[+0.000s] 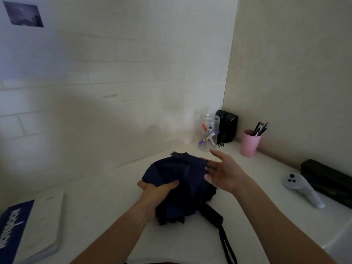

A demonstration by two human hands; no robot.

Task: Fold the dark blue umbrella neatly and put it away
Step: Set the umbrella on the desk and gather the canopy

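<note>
White desk [106,197]; umbrella [182,180] before pink cup [249,143]

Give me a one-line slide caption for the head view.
Left hand grips the bunched dark blue umbrella while the open right hand touches its canopy.

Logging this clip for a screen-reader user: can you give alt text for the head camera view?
A person's left hand grips the bunched canopy of a dark blue umbrella on a white desk, while the open right hand touches the fabric's right side. Its black handle points toward the camera; a pink pen cup stands behind.
</note>
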